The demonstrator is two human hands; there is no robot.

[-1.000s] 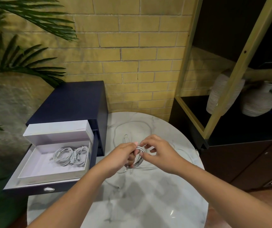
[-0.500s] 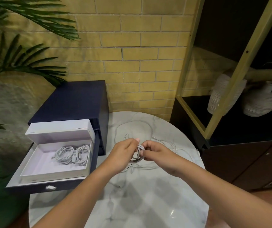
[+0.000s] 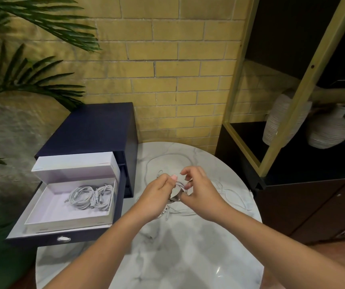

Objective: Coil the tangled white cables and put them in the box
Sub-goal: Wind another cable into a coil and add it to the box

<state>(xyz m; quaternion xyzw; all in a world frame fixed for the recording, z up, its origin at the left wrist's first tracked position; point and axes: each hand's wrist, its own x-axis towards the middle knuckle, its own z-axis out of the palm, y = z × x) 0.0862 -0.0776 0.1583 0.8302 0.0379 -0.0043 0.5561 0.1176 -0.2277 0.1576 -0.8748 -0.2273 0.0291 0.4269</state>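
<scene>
Left hand (image 3: 157,195), right hand (image 3: 201,191) pinch cable coil (image 3: 179,184); loop hangs downward.

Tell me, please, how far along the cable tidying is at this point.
Done: coiled cables already lie in the white box in the open drawer. In hand: the left hand and right hand pinch a partly wound coil above the marble table. Left: loose cable sprawls on the table, to be wound and boxed.
</scene>
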